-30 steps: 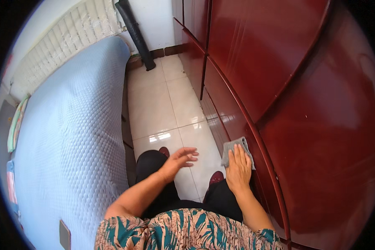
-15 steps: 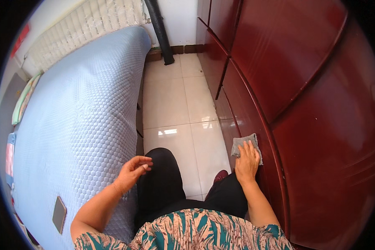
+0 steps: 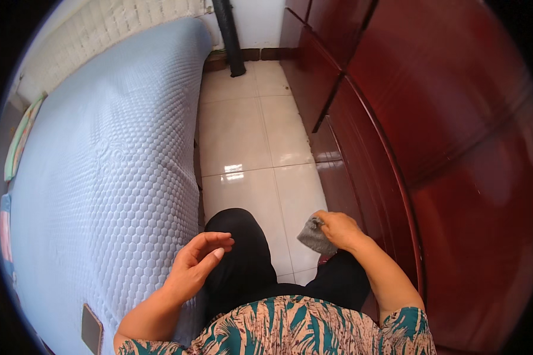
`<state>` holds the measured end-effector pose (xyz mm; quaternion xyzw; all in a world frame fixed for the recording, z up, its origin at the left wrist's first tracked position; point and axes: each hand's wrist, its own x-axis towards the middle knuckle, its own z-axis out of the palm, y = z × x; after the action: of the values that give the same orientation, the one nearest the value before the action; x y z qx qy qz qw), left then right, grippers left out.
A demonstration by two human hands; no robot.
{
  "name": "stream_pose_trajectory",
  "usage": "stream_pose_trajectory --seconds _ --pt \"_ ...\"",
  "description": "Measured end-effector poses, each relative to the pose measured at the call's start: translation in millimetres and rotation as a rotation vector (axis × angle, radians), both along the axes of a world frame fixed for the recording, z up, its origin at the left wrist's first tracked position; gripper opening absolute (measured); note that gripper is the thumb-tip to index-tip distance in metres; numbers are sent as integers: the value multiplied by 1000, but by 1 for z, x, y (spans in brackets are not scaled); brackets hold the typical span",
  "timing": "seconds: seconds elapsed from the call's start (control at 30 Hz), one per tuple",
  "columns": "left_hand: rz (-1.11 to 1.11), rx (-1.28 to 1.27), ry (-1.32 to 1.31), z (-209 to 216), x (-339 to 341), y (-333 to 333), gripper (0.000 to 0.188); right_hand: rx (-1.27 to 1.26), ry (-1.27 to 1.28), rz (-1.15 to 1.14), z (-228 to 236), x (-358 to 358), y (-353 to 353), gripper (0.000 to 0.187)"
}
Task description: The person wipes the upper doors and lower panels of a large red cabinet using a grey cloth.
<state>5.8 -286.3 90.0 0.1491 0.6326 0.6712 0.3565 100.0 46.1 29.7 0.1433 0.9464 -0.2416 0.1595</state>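
Observation:
A small grey cloth [image 3: 316, 236] hangs from my right hand [image 3: 340, 229], pinched between thumb and fingers. That hand is over the tiled floor, just left of the dark red glossy cabinet [image 3: 385, 195] and apart from it. My left hand [image 3: 200, 260] is above my left thigh beside the bed, holding nothing, its fingers slightly curled and its thumb apart from them.
On the left is a bed with a light blue quilted cover [image 3: 100, 177]; a phone [image 3: 92, 329] lies near its lower edge. Folded cloths [image 3: 23, 139] are at its far left. A black pipe [image 3: 228, 35] stands by the back wall, beyond the pale tiled floor [image 3: 234, 139].
My right hand has left the cabinet front and moved left and down with the cloth, which now hangs bunched. My left hand has shifted slightly right and down.

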Motion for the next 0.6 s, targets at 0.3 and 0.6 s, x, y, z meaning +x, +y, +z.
stream_pose_trajectory --seconds 0.3,0.6 --pt "102 -334 156 -19 -35 -6 40 46 -380 305 -103 -87 13 23" --pt "184 -477 135 -28 -42 4 47 163 -397 326 -168 -151 41 23"
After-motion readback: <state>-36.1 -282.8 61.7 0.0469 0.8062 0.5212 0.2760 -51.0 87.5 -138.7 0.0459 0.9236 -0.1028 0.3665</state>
